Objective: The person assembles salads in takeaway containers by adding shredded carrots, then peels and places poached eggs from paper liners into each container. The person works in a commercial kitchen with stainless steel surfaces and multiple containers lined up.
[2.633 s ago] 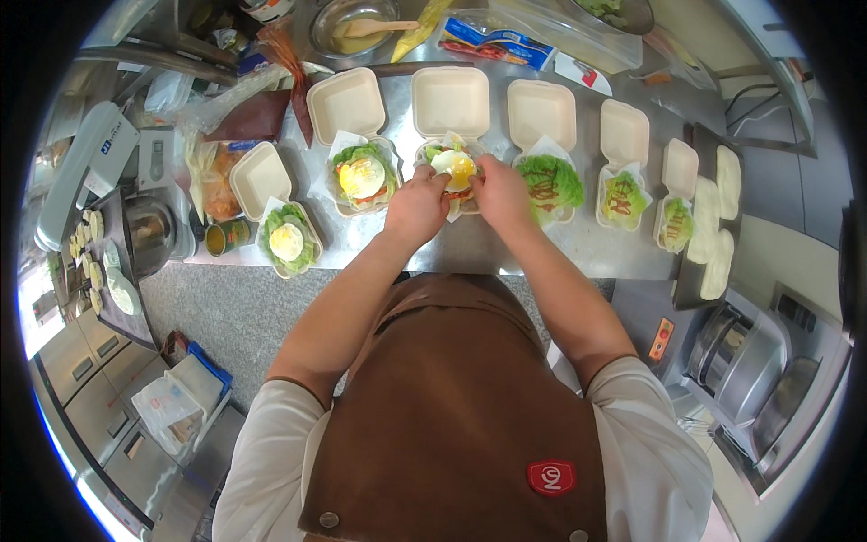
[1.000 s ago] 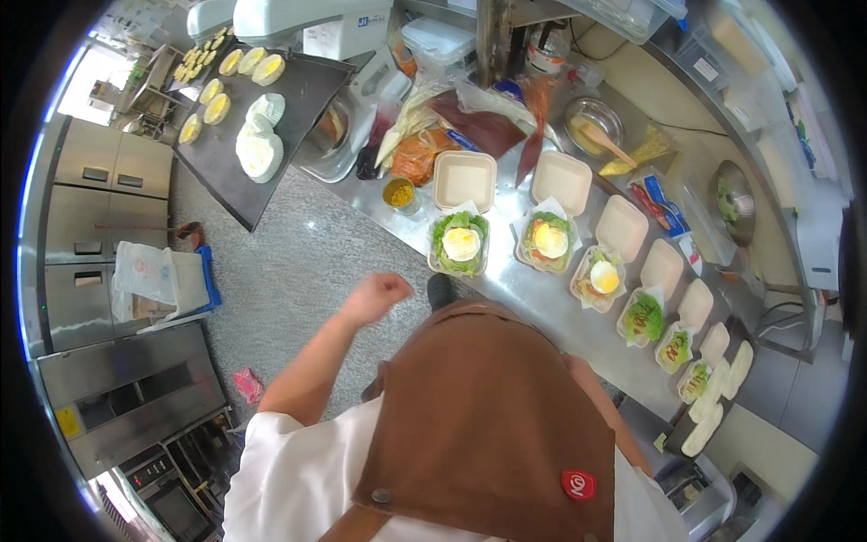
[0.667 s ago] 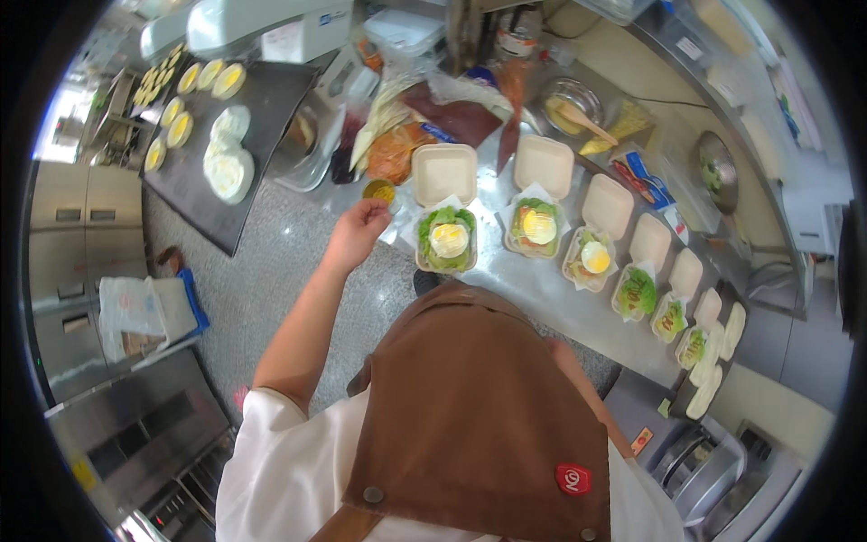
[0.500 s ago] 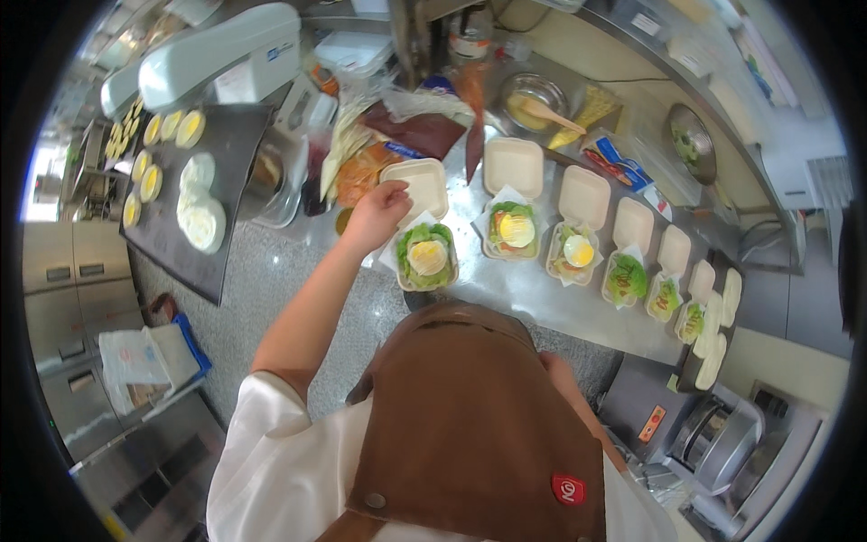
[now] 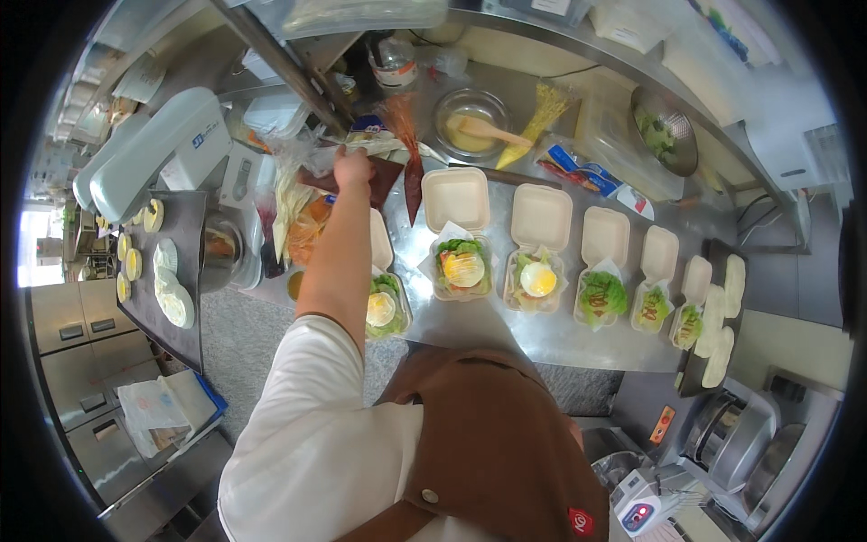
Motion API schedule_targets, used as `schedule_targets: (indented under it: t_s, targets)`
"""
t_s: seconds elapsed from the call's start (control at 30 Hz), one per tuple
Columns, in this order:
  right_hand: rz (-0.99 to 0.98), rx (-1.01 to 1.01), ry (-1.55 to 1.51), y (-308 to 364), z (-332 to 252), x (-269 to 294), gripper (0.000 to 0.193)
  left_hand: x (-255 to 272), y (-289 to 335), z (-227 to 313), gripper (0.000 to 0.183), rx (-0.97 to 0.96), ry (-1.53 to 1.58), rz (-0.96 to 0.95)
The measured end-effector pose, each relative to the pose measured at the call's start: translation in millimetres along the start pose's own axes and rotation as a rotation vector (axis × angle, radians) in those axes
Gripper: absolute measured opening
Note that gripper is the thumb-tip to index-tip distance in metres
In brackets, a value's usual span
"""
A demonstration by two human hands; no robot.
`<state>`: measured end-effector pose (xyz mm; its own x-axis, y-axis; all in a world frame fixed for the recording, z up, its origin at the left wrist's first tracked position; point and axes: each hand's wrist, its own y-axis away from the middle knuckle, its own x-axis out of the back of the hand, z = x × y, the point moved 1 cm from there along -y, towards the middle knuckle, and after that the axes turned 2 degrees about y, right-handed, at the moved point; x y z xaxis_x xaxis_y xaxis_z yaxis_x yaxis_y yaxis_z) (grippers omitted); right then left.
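Observation:
My left hand point(image 5: 353, 166) reaches across the counter to the back, over a dark red-brown flat sheet point(image 5: 386, 179) and beside crumpled clear plastic point(image 5: 307, 155). Its fingers look curled; what they hold, if anything, I cannot make out. Under my forearm lies a bag of orange slices point(image 5: 308, 226). A pale piping bag point(image 5: 291, 203) rests left of it. My arm partly covers the nearest takeaway box point(image 5: 380, 239), which holds lettuce and an egg slice point(image 5: 380, 309). The box beside it point(image 5: 455, 199) has lettuce and a sauced egg point(image 5: 464, 269). My right hand is hidden by my apron.
Several more open boxes point(image 5: 542, 217) run rightward along the steel counter. Behind them lie a red-sauce piping bag point(image 5: 413, 176), a metal bowl point(image 5: 449, 113) with a wooden spoon point(image 5: 492, 132) and a yellow piping bag point(image 5: 542, 122). A dark tray point(image 5: 181, 230) carries halved eggs at left.
My left hand has moved from the nearest box's lid to the back of the counter. The view has shifted, and my body has turned; my right forearm has mostly gone from sight.

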<state>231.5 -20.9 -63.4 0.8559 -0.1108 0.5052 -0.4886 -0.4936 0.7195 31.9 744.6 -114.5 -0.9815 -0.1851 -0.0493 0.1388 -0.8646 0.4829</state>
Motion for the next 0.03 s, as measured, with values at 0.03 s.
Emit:
schedule_targets:
  t_s: [0.03]
  targets:
    - [-0.035, -0.108, -0.007, -3.0, -6.0, 8.4, 0.038, -1.4, -4.1, -8.3, 0.073, 0.002, -0.013, 0.008]
